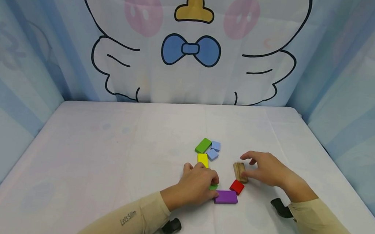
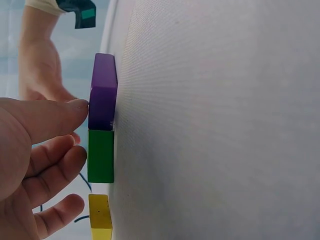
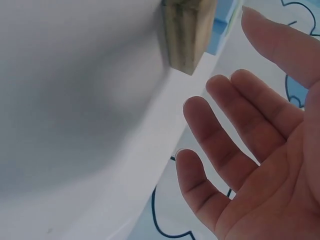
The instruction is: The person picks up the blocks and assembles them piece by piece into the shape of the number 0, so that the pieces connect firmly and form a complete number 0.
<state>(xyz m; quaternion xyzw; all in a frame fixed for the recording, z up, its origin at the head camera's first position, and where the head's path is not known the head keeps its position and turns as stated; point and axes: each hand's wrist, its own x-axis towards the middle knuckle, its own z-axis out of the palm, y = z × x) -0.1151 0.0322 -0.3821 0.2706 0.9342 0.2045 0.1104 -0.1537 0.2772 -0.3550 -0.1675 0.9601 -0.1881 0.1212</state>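
My left hand reaches over a small green block, covering most of it in the head view. Its thumb tip lies right at the purple block, and the fingertips are at the green block's upper side, as the left wrist view shows. Those two blocks sit end to end. Beyond the fingers is a yellow block. My right hand hovers beside a brown wooden block, thumb and fingers spread and relaxed, nothing between them. A red block lies between the wooden and purple blocks.
Another green block and two light blue blocks cluster past the yellow one. All the blocks form a rough ring on the white-covered table. A printed curtain stands behind the table, with side curtains left and right.
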